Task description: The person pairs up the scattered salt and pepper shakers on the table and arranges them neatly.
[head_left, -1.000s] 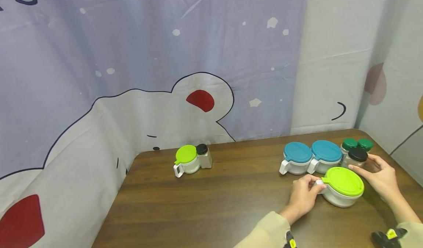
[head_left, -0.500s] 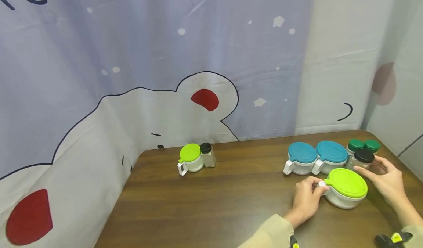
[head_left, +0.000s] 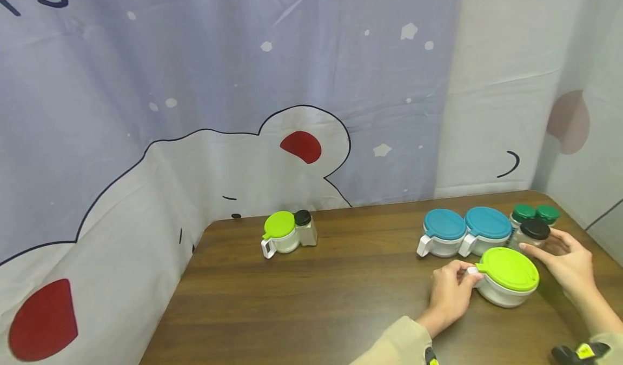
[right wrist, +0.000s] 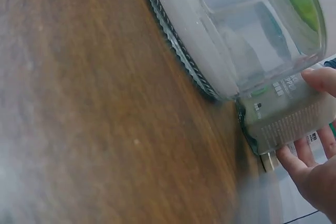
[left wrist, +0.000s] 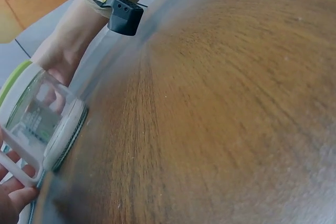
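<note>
Thumb and fingers of my left hand (head_left: 450, 292) pinch the white handle of a seasoning jar (head_left: 508, 273) with a lime-green lid. In the left wrist view the clear body of this jar (left wrist: 44, 114) shows, its base at the wooden tabletop. Just behind it, my right hand (head_left: 569, 262) holds a square-sided spice bottle (head_left: 534, 230) with a black cap, thumb on one side and fingers on the other. From the right wrist, the printed bottle (right wrist: 289, 116) stands close against the jar (right wrist: 226, 40), which partly hides it in the head view.
Two blue-lidded jars (head_left: 444, 225) with white handles stand left of the bottle. Two green-capped bottles (head_left: 523, 213) are behind it. Farther left, a smaller lime-lidded jar (head_left: 279, 232) sits beside another black-capped bottle (head_left: 306, 230). A printed curtain (head_left: 389, 84) borders the table (head_left: 340, 300).
The head view has swung slightly, so everything appears a little farther right than a second ago. Both hands keep the same holds, with hardly any movement.
</note>
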Motion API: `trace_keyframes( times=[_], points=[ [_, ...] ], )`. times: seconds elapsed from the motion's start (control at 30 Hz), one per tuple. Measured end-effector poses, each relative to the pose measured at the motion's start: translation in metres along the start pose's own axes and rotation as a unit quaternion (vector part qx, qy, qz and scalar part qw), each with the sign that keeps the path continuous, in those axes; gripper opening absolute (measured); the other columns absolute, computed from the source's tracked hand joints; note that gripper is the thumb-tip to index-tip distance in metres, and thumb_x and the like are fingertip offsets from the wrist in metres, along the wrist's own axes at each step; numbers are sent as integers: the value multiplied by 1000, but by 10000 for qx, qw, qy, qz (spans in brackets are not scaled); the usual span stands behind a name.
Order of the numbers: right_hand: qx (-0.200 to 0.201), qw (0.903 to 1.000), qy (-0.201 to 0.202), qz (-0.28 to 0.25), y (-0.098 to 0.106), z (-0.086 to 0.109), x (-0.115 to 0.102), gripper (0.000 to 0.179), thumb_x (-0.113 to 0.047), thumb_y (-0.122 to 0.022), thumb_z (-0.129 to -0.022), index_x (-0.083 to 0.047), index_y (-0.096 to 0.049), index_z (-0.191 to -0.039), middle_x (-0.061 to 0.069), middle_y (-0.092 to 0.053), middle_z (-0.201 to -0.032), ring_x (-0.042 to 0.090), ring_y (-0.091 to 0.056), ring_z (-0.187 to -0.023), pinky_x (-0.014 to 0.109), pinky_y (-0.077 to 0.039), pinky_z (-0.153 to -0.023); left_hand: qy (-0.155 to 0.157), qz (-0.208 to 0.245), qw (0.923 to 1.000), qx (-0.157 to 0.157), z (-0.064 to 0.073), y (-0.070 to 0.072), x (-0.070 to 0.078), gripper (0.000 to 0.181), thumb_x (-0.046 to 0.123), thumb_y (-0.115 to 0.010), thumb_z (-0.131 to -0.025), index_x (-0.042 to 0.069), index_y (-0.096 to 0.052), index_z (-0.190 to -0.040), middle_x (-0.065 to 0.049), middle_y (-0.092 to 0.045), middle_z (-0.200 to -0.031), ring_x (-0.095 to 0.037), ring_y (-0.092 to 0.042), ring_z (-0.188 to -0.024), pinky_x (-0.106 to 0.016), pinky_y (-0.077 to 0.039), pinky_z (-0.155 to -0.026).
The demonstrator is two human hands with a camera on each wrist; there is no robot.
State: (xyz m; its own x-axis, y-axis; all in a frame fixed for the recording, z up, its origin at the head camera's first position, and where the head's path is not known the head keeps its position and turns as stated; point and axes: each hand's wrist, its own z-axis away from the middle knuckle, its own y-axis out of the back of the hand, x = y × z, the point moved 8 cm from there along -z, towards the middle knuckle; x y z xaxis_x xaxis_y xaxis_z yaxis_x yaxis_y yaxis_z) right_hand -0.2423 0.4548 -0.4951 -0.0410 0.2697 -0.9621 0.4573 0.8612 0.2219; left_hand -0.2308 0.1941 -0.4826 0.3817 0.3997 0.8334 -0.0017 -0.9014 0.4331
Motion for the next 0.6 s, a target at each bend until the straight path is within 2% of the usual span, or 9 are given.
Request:
trace_keyframes(
  times=[0.33, 0.6],
  points=[
    [-19, 10000, -49, 17, 2, 2, -6, 48, -8, -82, -74, -40, -58, -99, -38, -60, -79, -21, -55, -73, -1, -42, -61, 297, 193, 9991, -212, -3, 0, -3, 15, 27, -75, -82, 15, -73, -91, 10, -73, -82, 15, -56, -73, -1, -42, -62],
    [4, 9998, -19, 214, 5, 3, -9, 48, -10, -84, -73, -40, -57, -100, -39, -59, -78, -21, -55, -72, 0, -41, -60, 365, 231, 9989, -186, -4, 3, -4, 14, 25, -74, -82, 14, -73, -91, 9, -73, -80, 17, -52, -69, -1, -41, -61]
  ],
)
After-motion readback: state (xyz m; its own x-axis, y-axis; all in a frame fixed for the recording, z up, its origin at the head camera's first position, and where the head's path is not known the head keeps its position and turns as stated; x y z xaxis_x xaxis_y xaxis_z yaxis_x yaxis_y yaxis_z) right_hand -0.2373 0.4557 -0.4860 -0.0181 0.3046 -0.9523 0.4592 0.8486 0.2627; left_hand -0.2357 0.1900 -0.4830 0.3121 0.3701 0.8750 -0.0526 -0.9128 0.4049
